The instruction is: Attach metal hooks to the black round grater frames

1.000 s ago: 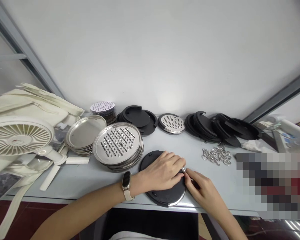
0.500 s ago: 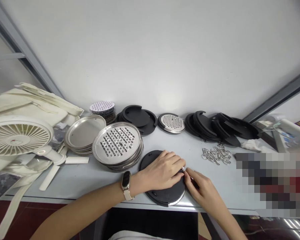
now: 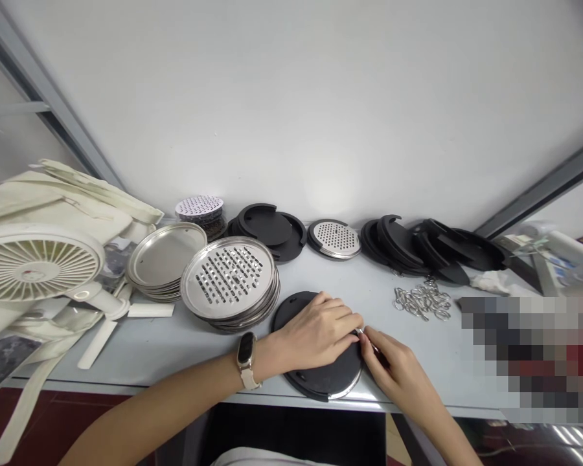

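Observation:
A black round disc (image 3: pixel 320 380) with a strip of shiny metal at its lower right rim lies flat near the table's front edge. Across its top rests my left hand (image 3: pixel 318 333), fingers bent together and pressing on it, fingertips at the right rim. There my right hand (image 3: pixel 391 362) pinches a small silvery metal piece (image 3: pixel 358 331) between thumb and fingers. Most of that piece is hidden, so its exact kind is unclear. To the right lies a pile of wire loops (image 3: pixel 422 301). Left of the disc stands a stack of metal grater plates (image 3: pixel 228 278).
Plain metal plates (image 3: pixel 168 255) are stacked at left, beside a white fan (image 3: pixel 34 268) and a cream bag (image 3: pixel 53 200). Black round holders (image 3: pixel 267 226), a finished-looking grater disc (image 3: pixel 335 239) and more black pieces (image 3: pixel 403 243) line the wall. A blurred patch covers the right end.
My right fingertips have shifted slightly against the metal piece at the disc's rim, and less of it shows. My left hand stays on the disc. The view has moved very little.

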`<action>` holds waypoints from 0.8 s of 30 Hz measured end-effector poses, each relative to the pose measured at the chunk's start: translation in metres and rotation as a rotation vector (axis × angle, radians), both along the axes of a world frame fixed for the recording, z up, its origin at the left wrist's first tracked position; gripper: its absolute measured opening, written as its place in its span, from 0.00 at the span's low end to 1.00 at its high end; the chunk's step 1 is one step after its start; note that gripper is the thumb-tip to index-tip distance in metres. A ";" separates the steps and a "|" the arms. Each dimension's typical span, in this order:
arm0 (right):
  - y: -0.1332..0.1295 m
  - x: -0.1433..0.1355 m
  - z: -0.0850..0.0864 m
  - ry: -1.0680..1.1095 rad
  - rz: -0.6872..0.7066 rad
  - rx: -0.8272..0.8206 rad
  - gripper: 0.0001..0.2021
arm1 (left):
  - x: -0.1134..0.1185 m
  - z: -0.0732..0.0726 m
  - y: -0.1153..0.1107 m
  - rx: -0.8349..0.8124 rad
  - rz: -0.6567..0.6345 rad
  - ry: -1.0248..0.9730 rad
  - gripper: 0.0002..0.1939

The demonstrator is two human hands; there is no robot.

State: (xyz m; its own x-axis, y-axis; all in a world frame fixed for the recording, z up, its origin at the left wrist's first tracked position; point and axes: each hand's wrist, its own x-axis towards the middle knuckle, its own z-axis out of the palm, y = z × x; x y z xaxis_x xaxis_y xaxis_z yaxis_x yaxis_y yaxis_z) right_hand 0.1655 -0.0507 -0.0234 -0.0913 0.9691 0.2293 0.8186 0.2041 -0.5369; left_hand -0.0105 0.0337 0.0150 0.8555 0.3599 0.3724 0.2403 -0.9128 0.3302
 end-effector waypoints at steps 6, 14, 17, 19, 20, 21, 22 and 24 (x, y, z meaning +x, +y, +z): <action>0.000 0.000 0.000 0.012 0.013 -0.003 0.13 | 0.000 0.000 0.001 -0.009 -0.009 -0.009 0.06; -0.001 0.001 -0.001 0.007 0.009 -0.011 0.13 | 0.000 0.000 0.000 -0.013 -0.010 -0.008 0.05; -0.001 0.001 -0.001 0.003 0.009 -0.014 0.13 | 0.000 0.001 0.000 -0.001 -0.015 -0.002 0.05; -0.001 0.001 -0.001 0.001 0.009 -0.013 0.13 | 0.000 0.001 0.000 0.005 -0.014 0.000 0.05; -0.001 0.001 -0.001 -0.001 0.010 -0.009 0.14 | 0.000 0.001 0.000 0.007 -0.013 0.000 0.05; -0.001 0.001 0.000 -0.002 0.011 -0.004 0.14 | -0.001 0.002 0.000 0.007 -0.013 0.000 0.05; -0.001 0.001 0.000 -0.005 0.011 0.002 0.14 | -0.001 0.002 0.000 0.007 -0.014 0.003 0.05; 0.000 0.001 0.000 -0.012 0.011 0.015 0.14 | -0.001 0.002 0.001 0.007 -0.019 0.011 0.06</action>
State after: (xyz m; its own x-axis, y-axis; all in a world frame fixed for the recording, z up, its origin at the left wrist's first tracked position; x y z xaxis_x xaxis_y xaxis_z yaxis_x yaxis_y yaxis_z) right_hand 0.1664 -0.0509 -0.0236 -0.1046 0.9645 0.2426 0.8225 0.2210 -0.5241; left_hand -0.0113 0.0345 0.0173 0.8660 0.3409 0.3658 0.2262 -0.9195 0.3215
